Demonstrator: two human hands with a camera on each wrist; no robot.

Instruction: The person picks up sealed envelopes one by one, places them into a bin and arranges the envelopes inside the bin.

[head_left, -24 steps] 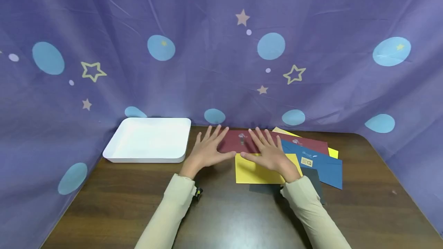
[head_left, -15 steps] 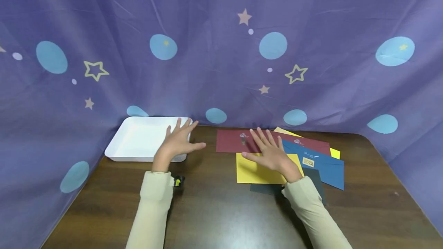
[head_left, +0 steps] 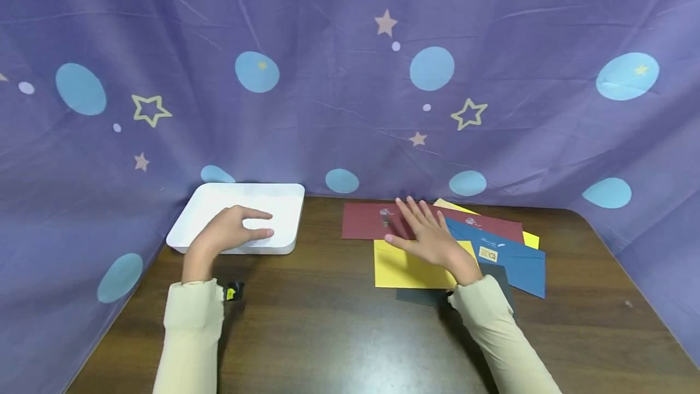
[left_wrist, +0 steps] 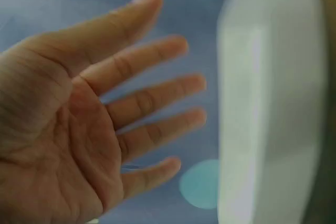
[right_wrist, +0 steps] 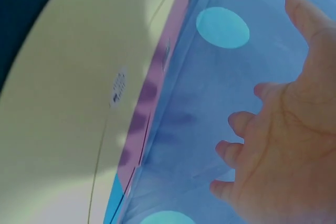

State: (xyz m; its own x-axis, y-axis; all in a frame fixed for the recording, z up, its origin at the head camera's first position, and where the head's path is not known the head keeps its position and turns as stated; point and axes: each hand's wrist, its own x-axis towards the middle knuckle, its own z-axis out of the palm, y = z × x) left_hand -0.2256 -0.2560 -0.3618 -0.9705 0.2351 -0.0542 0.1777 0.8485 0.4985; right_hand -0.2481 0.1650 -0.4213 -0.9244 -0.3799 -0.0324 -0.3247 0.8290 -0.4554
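My left hand (head_left: 226, 230) is over the front of a white shallow tray (head_left: 284, 208), holding nothing. In the left wrist view its fingers (left_wrist: 157, 95) are spread and relaxed, apart from the tray wall (left_wrist: 244, 103). My right hand (head_left: 429, 241), fingers spread, hovers above a yellow envelope (head_left: 404, 272) and a dark red envelope (head_left: 361, 221). The right wrist view shows its palm (right_wrist: 289, 135) with nothing held and a gap to the envelopes. Overlapping these are a blue envelope (head_left: 519, 267), a dark grey envelope (head_left: 418, 297) and another red envelope (head_left: 497, 228).
Another yellow envelope (head_left: 530, 240) pokes out behind the pile. All of it lies on a brown wooden table (head_left: 328, 333). A purple curtain (head_left: 339, 120) with stars and blue ovals hangs right behind the table's far edge.
My left hand has moved left, from beside the right hand above the envelopes' left end to over the tray, and its wrist has turned. The right hand stays nearly still.
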